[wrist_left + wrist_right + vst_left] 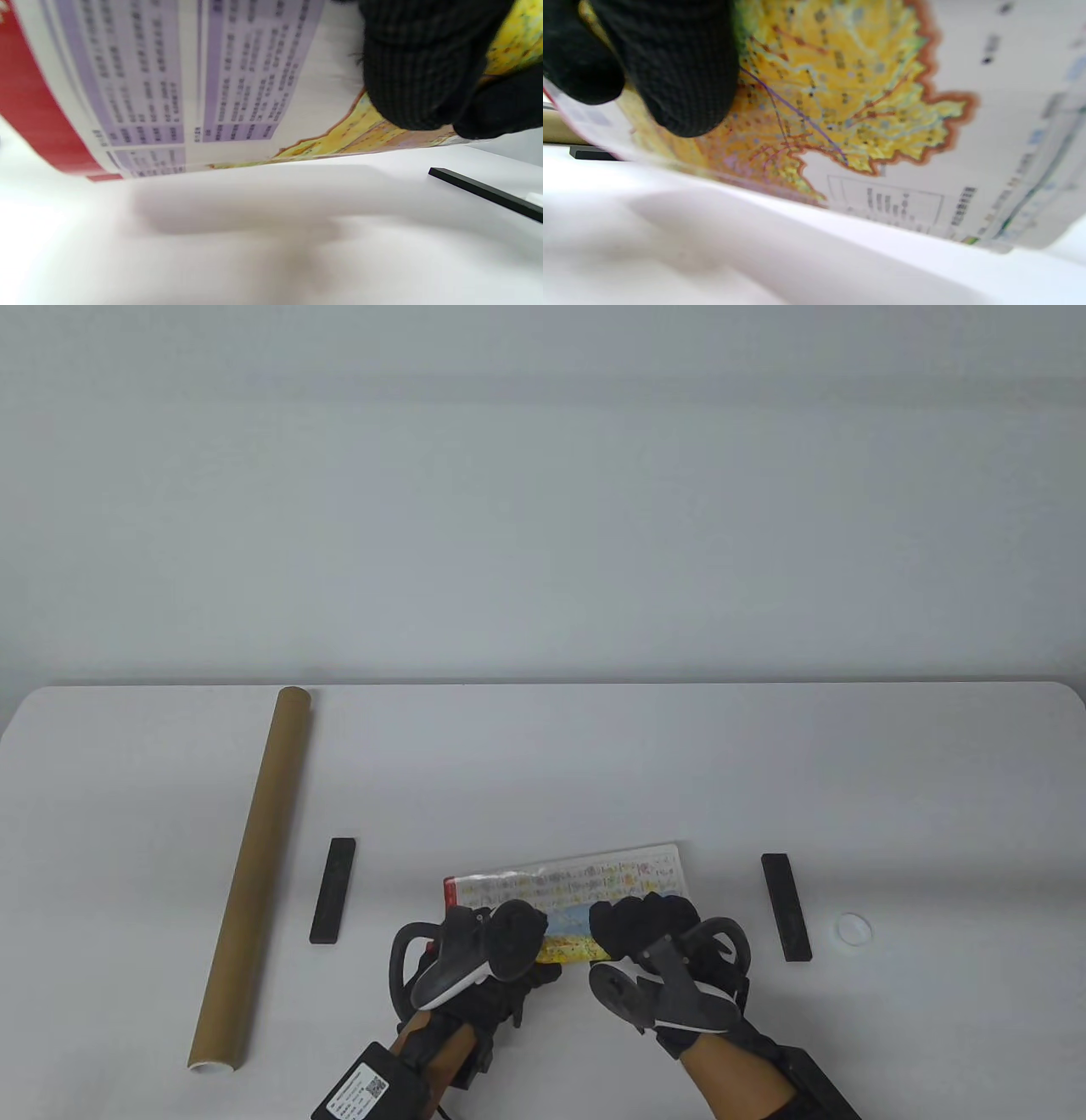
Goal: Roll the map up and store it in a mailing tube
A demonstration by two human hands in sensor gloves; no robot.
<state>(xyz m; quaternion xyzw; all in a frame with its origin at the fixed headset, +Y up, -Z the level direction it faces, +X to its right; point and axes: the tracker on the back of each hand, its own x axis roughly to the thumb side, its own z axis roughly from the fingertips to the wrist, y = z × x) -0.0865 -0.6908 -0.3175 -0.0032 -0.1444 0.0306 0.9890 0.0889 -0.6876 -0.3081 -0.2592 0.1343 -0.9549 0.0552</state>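
A colourful map (568, 891) lies near the table's front middle, its near part curled into a roll under both hands. My left hand (488, 937) grips the roll's left part; my right hand (645, 925) grips its right part. The left wrist view shows the map's red edge and printed tables (169, 84) with black gloved fingers (420, 72) on the paper. The right wrist view shows the yellow map area (840, 84) with gloved fingers (683, 72) on it. A long brown mailing tube (254, 874) lies at the left, its open end (212, 1063) near the front edge.
Two black bar weights lie on the white table (543, 763), one left of the map (333, 891) and one to its right (786, 906); the right one also shows in the left wrist view (488, 192). A small clear round cap (853, 929) sits at the far right.
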